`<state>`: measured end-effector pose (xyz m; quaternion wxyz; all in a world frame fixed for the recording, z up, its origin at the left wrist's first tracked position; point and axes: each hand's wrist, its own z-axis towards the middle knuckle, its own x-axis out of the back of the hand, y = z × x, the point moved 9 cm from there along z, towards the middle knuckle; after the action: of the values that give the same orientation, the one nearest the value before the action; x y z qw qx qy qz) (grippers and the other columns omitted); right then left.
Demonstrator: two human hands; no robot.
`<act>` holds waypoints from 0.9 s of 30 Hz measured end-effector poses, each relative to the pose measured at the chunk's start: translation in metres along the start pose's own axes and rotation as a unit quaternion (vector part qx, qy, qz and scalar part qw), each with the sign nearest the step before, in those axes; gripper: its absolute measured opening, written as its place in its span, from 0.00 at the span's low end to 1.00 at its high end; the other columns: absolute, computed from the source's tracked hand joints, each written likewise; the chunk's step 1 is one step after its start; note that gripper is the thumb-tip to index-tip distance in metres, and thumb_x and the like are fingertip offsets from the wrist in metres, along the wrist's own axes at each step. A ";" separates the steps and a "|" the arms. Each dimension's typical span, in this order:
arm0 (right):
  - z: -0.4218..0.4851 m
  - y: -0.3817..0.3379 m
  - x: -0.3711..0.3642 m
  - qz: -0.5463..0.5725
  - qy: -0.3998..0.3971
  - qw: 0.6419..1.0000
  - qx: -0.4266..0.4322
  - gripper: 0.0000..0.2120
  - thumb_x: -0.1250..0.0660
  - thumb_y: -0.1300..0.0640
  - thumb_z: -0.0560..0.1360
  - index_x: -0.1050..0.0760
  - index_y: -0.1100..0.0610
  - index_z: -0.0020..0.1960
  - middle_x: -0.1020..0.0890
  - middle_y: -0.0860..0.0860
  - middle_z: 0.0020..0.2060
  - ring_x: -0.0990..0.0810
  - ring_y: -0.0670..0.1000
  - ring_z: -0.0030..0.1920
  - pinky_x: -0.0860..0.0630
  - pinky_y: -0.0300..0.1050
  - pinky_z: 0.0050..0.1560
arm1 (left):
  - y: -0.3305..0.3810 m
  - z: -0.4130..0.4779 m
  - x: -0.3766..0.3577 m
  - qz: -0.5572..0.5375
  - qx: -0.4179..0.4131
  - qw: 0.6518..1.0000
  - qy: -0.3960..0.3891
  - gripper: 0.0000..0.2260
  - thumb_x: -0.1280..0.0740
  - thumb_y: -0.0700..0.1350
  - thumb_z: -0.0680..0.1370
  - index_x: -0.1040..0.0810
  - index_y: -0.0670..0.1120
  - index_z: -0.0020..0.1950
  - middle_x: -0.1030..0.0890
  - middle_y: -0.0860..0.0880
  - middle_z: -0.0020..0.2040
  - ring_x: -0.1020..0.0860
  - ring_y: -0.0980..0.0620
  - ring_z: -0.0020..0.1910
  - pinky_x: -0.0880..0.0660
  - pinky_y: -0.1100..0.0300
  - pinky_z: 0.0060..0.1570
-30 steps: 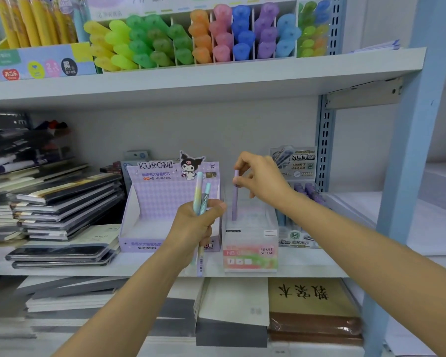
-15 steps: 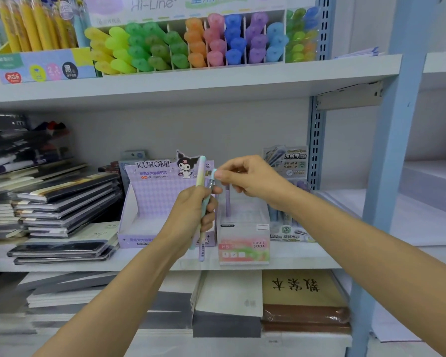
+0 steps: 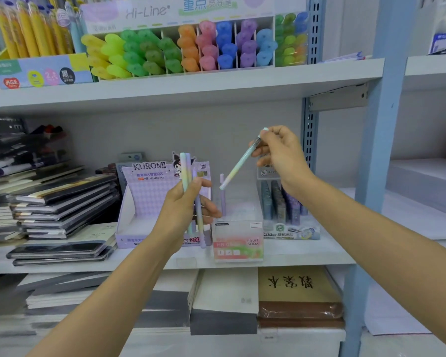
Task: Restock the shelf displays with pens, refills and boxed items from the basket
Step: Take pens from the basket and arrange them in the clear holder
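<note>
The middle shelf [image 3: 294,256] carries the Kuromi box [image 3: 150,197] and, just beside it, the clear box [image 3: 238,240]. The left hand [image 3: 180,210], in front of the Kuromi box, wraps its fingers round a few upright pens [image 3: 187,168] — the right hand [image 3: 281,153], above the clear box, pinches a pastel pen [image 3: 238,166] by its top, tip slanting down-left, near the purple pen [image 3: 223,197] standing in that box.

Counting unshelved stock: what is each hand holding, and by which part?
The right hand pinches one pastel pen near its upper end, tip angled down. The left hand grips a few pastel pens around their middles.
</note>
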<state>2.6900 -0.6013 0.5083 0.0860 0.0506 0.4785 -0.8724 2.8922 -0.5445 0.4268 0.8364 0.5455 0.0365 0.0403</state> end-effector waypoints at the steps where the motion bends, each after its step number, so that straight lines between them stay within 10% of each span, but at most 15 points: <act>1: 0.001 -0.001 0.001 -0.028 -0.001 0.999 0.016 0.02 0.40 0.61 0.81 0.32 0.58 0.50 0.18 0.56 0.41 0.22 0.47 0.33 0.25 0.38 0.28 | -0.001 0.001 0.002 -0.004 0.004 1.000 0.009 0.13 0.41 0.53 0.82 0.20 0.49 0.50 0.21 0.46 0.28 0.20 0.47 0.28 0.23 0.59 0.29; 7: -0.003 0.021 -0.018 -0.218 -0.048 0.972 0.069 0.04 0.37 0.62 0.79 0.28 0.63 0.51 0.16 0.58 0.42 0.17 0.52 0.40 0.20 0.48 0.39 | -0.011 0.004 0.000 0.008 0.015 1.000 0.011 0.14 0.41 0.53 0.83 0.21 0.45 0.52 0.40 0.53 0.27 0.43 0.55 0.23 0.41 0.65 0.21; 10: -0.009 0.031 -0.033 -0.311 -0.077 0.940 0.117 0.06 0.36 0.60 0.79 0.26 0.64 0.51 0.14 0.56 0.40 0.17 0.54 0.44 0.23 0.48 0.50 | -0.020 0.005 0.000 -0.003 0.035 0.999 0.009 0.11 0.42 0.45 0.83 0.21 0.44 0.53 0.37 0.53 0.29 0.42 0.55 0.23 0.42 0.64 0.22; 14: -0.008 0.037 -0.036 -0.362 -0.080 0.917 0.149 0.05 0.35 0.59 0.78 0.25 0.61 0.49 0.14 0.53 0.41 0.21 0.46 0.39 0.33 0.40 0.41 | -0.025 0.006 0.000 -0.008 0.039 0.999 -0.009 0.12 0.44 0.40 0.83 0.21 0.43 0.55 0.31 0.52 0.30 0.37 0.55 0.24 0.38 0.64 0.23; 27: 0.002 0.037 -0.035 -0.393 -0.105 0.899 0.160 0.05 0.35 0.59 0.78 0.26 0.60 0.48 0.15 0.51 0.40 0.26 0.35 0.29 0.35 0.34 0.35 | -0.022 0.001 -0.005 -0.020 0.006 0.997 -0.081 0.12 0.39 0.52 0.82 0.20 0.53 0.60 0.24 0.46 0.30 0.26 0.50 0.27 0.27 0.60 0.29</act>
<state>2.7314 -0.6184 0.4849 -0.2231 -0.2204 0.3012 -0.9005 2.8875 -0.5546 0.4075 0.8340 0.5510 -0.0201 -0.0204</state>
